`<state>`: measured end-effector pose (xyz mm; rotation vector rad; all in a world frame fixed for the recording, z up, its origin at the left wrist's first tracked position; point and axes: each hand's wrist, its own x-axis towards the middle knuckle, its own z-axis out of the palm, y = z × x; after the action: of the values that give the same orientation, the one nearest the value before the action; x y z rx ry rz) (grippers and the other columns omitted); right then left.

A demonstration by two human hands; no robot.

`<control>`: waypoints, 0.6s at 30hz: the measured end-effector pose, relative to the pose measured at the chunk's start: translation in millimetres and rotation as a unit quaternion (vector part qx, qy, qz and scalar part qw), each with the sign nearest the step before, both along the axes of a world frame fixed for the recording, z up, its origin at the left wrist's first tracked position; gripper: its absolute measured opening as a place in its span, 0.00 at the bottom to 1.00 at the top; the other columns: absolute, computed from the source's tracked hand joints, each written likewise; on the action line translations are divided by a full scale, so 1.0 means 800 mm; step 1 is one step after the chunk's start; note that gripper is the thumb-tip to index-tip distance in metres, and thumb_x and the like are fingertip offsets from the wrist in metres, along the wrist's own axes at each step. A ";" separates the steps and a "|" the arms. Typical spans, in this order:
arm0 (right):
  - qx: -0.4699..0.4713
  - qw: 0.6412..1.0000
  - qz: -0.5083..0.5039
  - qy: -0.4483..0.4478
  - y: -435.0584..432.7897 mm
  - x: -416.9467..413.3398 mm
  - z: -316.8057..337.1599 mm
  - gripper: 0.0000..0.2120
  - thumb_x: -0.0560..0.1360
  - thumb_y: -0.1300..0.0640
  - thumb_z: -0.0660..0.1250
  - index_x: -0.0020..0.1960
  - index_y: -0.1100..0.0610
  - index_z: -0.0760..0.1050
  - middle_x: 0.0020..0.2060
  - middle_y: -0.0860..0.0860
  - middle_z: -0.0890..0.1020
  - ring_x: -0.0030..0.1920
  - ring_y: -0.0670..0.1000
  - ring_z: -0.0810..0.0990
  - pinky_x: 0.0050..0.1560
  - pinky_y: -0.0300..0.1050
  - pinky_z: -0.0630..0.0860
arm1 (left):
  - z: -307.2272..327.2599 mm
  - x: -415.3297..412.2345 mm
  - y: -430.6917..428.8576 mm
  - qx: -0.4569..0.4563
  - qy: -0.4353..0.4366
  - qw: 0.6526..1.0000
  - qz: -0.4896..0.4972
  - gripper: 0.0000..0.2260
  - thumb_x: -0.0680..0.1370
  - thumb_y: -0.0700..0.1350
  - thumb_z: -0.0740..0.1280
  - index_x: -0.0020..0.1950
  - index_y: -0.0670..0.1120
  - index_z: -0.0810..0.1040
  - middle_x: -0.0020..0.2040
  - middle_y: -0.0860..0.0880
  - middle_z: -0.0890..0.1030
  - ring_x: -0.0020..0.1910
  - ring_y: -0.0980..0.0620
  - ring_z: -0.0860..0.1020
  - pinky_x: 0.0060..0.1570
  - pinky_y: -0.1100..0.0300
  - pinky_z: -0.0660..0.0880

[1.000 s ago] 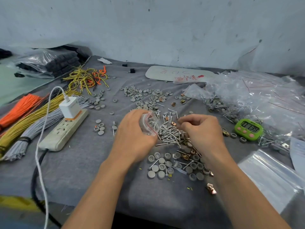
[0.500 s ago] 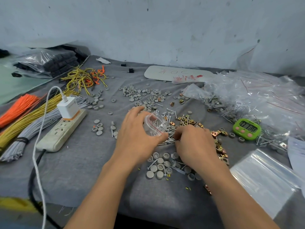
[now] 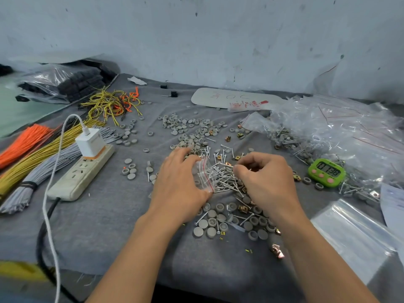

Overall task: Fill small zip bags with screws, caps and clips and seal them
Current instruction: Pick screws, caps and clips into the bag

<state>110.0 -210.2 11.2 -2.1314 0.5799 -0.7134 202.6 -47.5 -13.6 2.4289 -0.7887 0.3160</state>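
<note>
My left hand (image 3: 179, 186) grips a small zip bag (image 3: 204, 174), its red-lined edge turned toward the screws (image 3: 225, 182) heaped on the desk (image 3: 105, 226). Through the crinkled plastic I cannot tell what is inside. Far right lies a heap of filled bags (image 3: 328, 132), some showing screws. My right hand (image 3: 267, 182) hovers just beside the small bag, fingers curled, thumb and fingertips pinching screws. Grey caps (image 3: 209, 224) and brass clips (image 3: 243, 208) lie between my wrists.
</note>
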 end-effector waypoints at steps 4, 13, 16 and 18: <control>0.000 0.998 0.060 -0.015 0.012 -0.001 0.002 0.07 0.68 0.54 0.77 0.36 0.42 0.84 0.26 0.40 0.81 0.28 0.41 0.78 0.28 0.31 0.70 | 0.001 -0.003 -0.004 0.016 0.003 0.999 -0.031 0.33 0.67 0.62 0.76 0.70 0.53 0.74 0.78 0.54 0.64 0.80 0.53 0.56 0.77 0.56 0.57; 0.012 0.993 0.120 0.010 0.038 0.016 -0.006 0.03 0.70 0.55 0.78 0.40 0.46 0.88 0.23 0.41 0.78 0.25 0.42 0.72 0.28 0.32 0.65 | 0.005 -0.013 -0.014 -0.079 0.001 0.994 -0.079 0.19 0.64 0.48 0.72 0.55 0.50 0.81 0.70 0.50 0.74 0.77 0.51 0.65 0.71 0.49 0.68; 0.014 0.990 0.143 0.015 0.039 0.018 -0.006 0.03 0.72 0.53 0.77 0.42 0.45 0.88 0.26 0.41 0.81 0.28 0.40 0.75 0.31 0.32 0.67 | 0.004 -0.012 -0.012 -0.098 0.002 0.992 -0.075 0.17 0.65 0.52 0.68 0.53 0.51 0.82 0.69 0.51 0.75 0.75 0.52 0.67 0.70 0.50 0.69; 0.047 0.991 0.127 -0.017 0.035 0.016 -0.004 0.05 0.71 0.53 0.76 0.41 0.43 0.88 0.26 0.44 0.82 0.26 0.42 0.73 0.29 0.35 0.70 | 0.004 -0.007 -0.008 -0.080 -0.005 0.995 -0.066 0.18 0.67 0.56 0.66 0.53 0.51 0.82 0.67 0.51 0.77 0.75 0.52 0.67 0.71 0.52 0.67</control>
<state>122.7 -182.3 8.1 -2.0535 0.3087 -0.5667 196.7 -54.0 -10.2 2.2148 -0.8891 0.3262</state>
